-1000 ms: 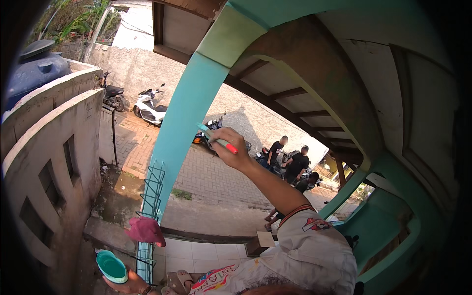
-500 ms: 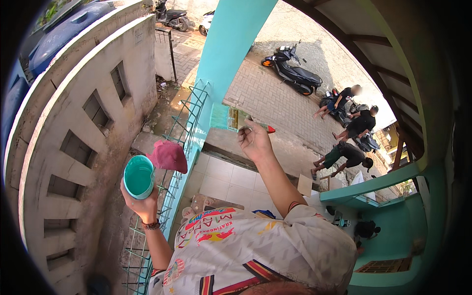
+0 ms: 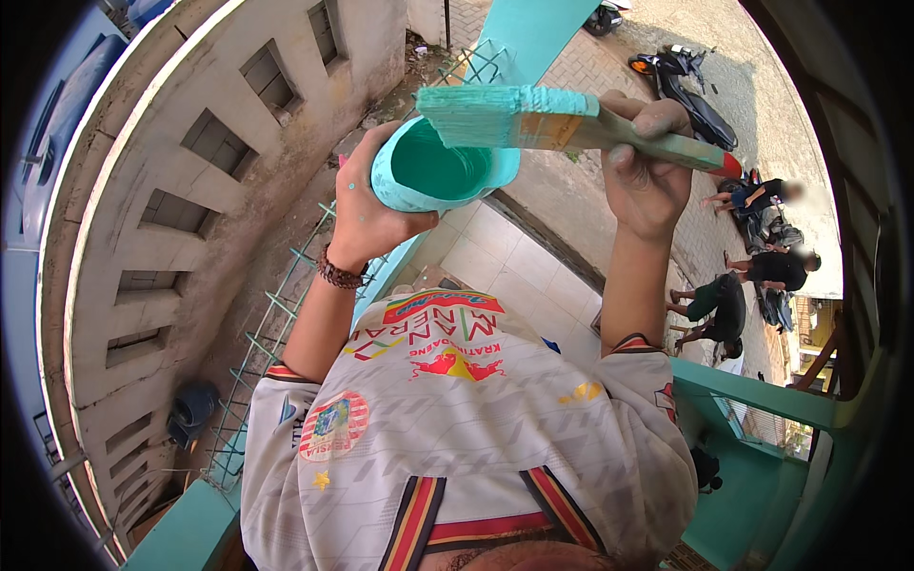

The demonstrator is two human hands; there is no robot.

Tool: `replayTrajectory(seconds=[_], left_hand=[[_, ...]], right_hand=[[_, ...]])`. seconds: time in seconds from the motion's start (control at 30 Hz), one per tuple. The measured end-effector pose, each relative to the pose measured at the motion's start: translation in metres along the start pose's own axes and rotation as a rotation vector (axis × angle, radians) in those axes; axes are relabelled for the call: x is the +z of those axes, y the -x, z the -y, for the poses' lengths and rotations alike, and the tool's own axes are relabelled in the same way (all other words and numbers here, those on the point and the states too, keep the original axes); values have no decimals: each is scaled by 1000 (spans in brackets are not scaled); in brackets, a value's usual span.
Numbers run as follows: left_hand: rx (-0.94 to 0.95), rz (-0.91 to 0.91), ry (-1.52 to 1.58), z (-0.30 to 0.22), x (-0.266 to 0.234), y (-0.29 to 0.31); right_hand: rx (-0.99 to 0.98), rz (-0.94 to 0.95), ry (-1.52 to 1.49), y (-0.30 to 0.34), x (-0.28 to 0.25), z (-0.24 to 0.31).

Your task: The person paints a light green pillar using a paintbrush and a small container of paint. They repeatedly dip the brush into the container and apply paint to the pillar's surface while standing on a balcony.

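Left hand (image 3: 373, 211) curled round turquoise cup (image 3: 404, 195), gripping its side; green-turquoise paint (image 3: 447, 173) inside. Right hand (image 3: 651, 179) pinching handle of broad paintbrush (image 3: 557, 126) between thumb and fingers. Brush roughly level, bristles (image 3: 476, 109) thick with turquoise paint, pointing left across cup mouth; cannot tell whether bristles touch rim. Handle end red, toward right. Braided bracelet (image 3: 339, 272) on left wrist. Wire lattice (image 3: 281, 303) beyond left forearm; turquoise pillar (image 3: 543, 36) beyond brush. Parked motorbike (image 3: 693, 103) and other people (image 3: 776, 270) off to right.
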State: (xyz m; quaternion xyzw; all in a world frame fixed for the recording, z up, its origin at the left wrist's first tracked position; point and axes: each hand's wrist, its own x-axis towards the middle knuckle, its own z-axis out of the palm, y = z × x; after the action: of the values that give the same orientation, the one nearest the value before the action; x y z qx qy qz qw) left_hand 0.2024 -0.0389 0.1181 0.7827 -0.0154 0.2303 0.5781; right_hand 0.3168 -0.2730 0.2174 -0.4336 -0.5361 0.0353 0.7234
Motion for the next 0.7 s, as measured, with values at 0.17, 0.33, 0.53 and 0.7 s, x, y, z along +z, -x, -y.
replayTrajectory(seconds=[0.17,0.33,0.53,0.7], left_hand=[[119,-30,-115,-6,-7,8],[221,-55,-141,-10,-12,16],[228,-100,-137,-14,-16,27],[245,-119,-124,-18,-19,34]], right_hand=[[162,114,173,-7,17,22],[85,477,526,-37,48,21],[5,621,672,-40,77,4],[89,763,685,-44,79,14]])
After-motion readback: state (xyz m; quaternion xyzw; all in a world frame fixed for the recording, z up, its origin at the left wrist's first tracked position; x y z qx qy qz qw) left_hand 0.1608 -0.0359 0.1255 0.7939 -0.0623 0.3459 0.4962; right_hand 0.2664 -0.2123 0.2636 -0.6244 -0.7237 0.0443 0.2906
